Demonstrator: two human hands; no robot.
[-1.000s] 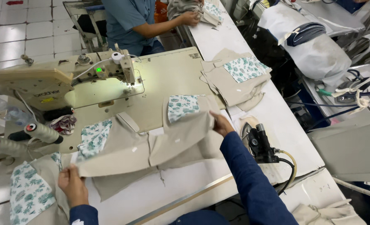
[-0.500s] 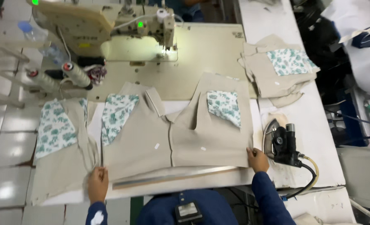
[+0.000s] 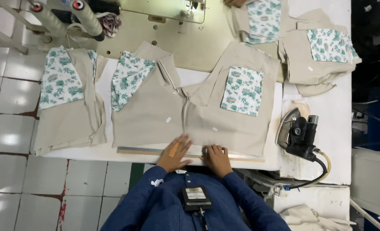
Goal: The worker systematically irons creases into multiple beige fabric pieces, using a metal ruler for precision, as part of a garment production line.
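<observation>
On the white table (image 3: 327, 141), your left hand (image 3: 174, 152) and right hand (image 3: 217, 156) lie open-palmed, gripping nothing, flat on the beige garment's (image 3: 190, 115) hem.

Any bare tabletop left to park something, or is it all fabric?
Bare white table runs right of the iron, below the pocketed piece stack. Bare machine bed lies behind the spread beige garment. The front edge is crowded: left hand and right hand rest by the ruler.
</observation>
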